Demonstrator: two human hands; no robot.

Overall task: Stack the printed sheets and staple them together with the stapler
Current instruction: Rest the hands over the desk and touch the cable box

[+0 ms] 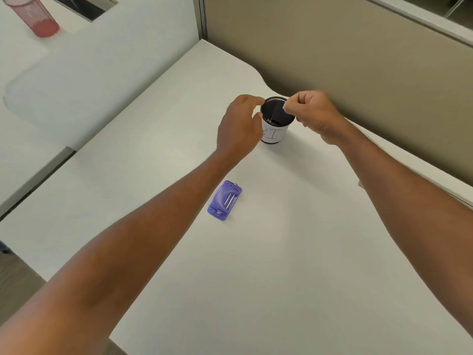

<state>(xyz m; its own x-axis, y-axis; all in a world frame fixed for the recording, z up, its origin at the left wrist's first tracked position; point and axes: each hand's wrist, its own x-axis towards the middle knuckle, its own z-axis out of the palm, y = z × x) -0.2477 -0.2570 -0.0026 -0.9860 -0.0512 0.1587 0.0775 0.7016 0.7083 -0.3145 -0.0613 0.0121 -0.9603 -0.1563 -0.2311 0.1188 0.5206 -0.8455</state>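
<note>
A small purple stapler (224, 201) lies flat on the white desk (281, 252), between my two forearms. Farther back stands a black mesh cup (275, 116) with a white label bearing handwriting. My left hand (239, 128) is at the cup's left side, with forefinger on the rim and thumb against the wall. My right hand (313, 112) hovers at the cup's right rim, fingers pinched together over the opening. I cannot tell whether anything small is between those fingertips. No printed sheets show in this view.
A beige partition wall (358, 60) runs along the desk's far right edge, close behind the cup. A red mesh cup (35, 16) stands on another white surface at the top left. The desk's left edge drops to the floor (15, 285).
</note>
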